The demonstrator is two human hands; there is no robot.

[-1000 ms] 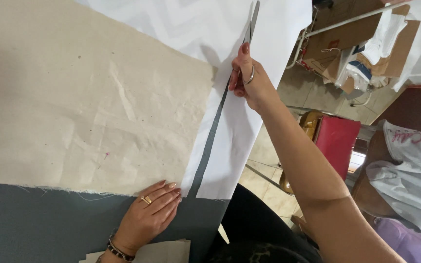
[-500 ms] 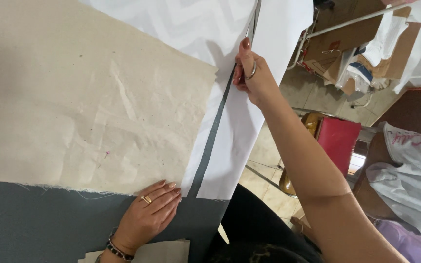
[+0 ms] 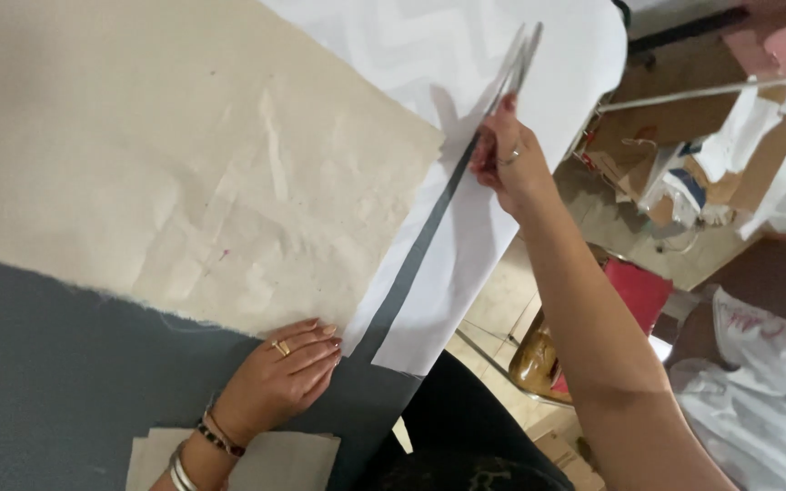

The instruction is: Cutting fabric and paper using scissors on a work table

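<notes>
- Right hand [image 3: 507, 164] stretched far forward, fingers clamped through the handles of long scissors [image 3: 513, 65], blades nearly together and pointing away.
- Scissors set in white fabric [image 3: 411, 55] at the far end of a long cut, dark grey counter [image 3: 47, 364] showing through the slit.
- Severed white strip [image 3: 466, 264] lying just right of the slit, overhanging the counter edge.
- Left hand [image 3: 279, 373] pressed flat, fingers together, holding nothing, on the near edge of beige paper [image 3: 156, 155] atop the fabric.
- Folded beige sheets [image 3: 275, 459] near the left wrist.
- Right of the counter: red stool [image 3: 634, 291], cardboard scraps [image 3: 675, 136], white garment [image 3: 757, 391].
</notes>
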